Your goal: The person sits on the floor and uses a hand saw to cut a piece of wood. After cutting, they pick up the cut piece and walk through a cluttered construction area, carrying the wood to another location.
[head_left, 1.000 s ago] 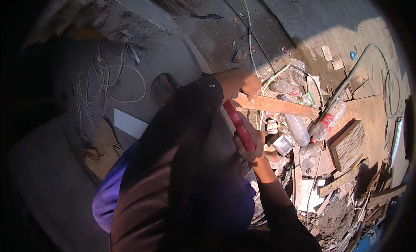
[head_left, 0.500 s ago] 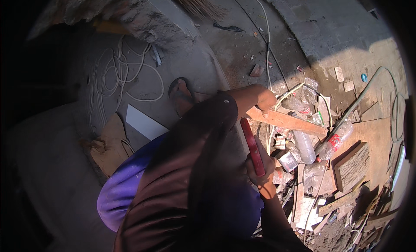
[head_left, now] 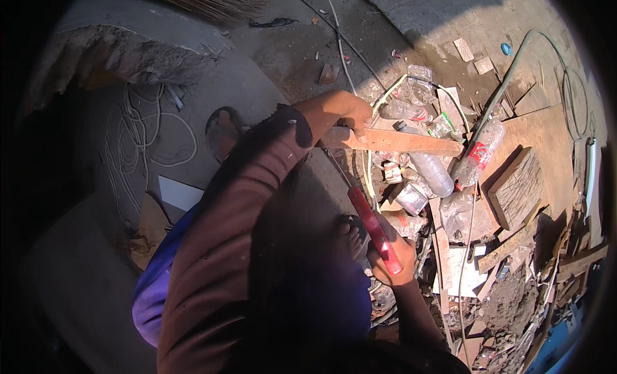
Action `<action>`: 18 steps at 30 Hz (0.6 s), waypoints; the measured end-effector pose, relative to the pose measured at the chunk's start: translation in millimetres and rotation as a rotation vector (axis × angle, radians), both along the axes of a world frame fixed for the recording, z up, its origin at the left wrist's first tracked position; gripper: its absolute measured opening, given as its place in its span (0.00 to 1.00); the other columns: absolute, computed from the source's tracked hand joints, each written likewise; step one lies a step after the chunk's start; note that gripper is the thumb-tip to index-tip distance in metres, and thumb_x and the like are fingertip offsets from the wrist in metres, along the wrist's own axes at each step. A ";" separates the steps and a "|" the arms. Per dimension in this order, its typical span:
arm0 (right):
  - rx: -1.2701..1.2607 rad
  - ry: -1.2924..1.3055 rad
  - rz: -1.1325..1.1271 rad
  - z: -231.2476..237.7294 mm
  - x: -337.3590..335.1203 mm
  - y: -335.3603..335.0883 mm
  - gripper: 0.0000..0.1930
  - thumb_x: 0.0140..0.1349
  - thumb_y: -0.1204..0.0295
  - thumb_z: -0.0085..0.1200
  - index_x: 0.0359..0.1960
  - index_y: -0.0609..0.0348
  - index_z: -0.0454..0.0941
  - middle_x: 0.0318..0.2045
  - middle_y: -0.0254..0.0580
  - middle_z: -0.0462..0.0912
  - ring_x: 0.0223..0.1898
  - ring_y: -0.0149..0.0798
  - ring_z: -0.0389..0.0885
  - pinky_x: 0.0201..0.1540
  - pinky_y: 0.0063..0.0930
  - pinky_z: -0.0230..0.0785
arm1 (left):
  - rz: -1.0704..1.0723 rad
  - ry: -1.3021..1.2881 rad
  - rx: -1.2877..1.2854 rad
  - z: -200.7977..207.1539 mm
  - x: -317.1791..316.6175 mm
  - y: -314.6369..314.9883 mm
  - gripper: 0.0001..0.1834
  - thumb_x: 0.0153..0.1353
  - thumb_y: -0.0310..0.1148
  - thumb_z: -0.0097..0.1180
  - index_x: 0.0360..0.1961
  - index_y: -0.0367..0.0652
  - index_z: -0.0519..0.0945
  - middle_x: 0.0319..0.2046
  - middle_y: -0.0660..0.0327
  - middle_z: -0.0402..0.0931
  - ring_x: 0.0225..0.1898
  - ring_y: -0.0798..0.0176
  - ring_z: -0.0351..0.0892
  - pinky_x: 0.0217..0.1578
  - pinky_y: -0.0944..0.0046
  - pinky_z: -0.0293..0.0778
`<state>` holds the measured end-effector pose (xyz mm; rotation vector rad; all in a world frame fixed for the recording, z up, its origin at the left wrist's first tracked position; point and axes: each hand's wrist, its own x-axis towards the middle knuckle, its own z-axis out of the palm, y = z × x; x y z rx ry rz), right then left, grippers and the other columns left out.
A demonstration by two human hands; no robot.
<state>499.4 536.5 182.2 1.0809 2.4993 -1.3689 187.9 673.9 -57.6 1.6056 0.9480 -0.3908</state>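
Note:
My left hand (head_left: pixel 355 113) grips a narrow wooden board (head_left: pixel 405 142) near its left end, thumb on top and the other fingers partly hidden. The board lies across the debris pile and tapers to the right. In my right hand (head_left: pixel 400 253), fingers closed, is a red-handled saw (head_left: pixel 376 229). Its thin blade shows almost edge-on and runs up to the board's left end, by my left hand. Whether the blade touches the wood I cannot tell. A brown sleeve (head_left: pixel 244 181) covers my left upper arm.
Plastic bottles (head_left: pixel 432 171), a wood block (head_left: pixel 515 187) and broken boards lie in the sunlit debris at right. A green hose (head_left: pixel 514 62) curves beyond. Coiled white cable (head_left: pixel 144 126) rests at left near a white panel (head_left: pixel 180 195). A broom (head_left: pixel 205 1) is at the top.
My right hand has drawn the saw back toward me, and a length of blade now shows. My left hand keeps its hold on the board. The whole view has shifted.

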 end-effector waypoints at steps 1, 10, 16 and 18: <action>-0.082 0.021 -0.062 28.6 32.7 -6.1 0.36 0.51 0.75 0.60 0.68 0.53 0.73 0.52 0.47 0.86 0.41 0.43 0.90 0.45 0.35 0.79 | 0.028 -0.014 -0.026 3.0 1.2 2.0 0.37 0.53 0.55 0.75 0.50 0.32 0.85 0.45 0.48 0.87 0.47 0.47 0.87 0.44 0.46 0.80; -0.212 0.307 -0.129 -74.5 -84.2 34.9 0.30 0.55 0.77 0.58 0.63 0.60 0.77 0.35 0.51 0.87 0.32 0.51 0.88 0.34 0.35 0.78 | 0.025 0.067 0.099 15.6 13.1 4.1 0.35 0.55 0.53 0.74 0.53 0.34 0.84 0.47 0.46 0.87 0.47 0.44 0.87 0.45 0.46 0.80; -0.111 0.172 -0.189 -2.4 -15.9 15.5 0.33 0.52 0.75 0.60 0.65 0.57 0.77 0.37 0.47 0.88 0.30 0.49 0.89 0.35 0.36 0.78 | 0.034 0.101 0.054 8.9 -2.0 -1.5 0.28 0.57 0.50 0.73 0.50 0.38 0.87 0.43 0.46 0.87 0.45 0.47 0.88 0.44 0.48 0.79; -0.042 0.015 -0.034 44.0 41.8 7.0 0.36 0.49 0.75 0.61 0.66 0.54 0.76 0.41 0.42 0.89 0.32 0.43 0.89 0.35 0.33 0.78 | 0.068 0.070 0.081 24.0 0.4 0.9 0.28 0.56 0.49 0.73 0.49 0.37 0.87 0.43 0.45 0.87 0.45 0.45 0.87 0.44 0.48 0.79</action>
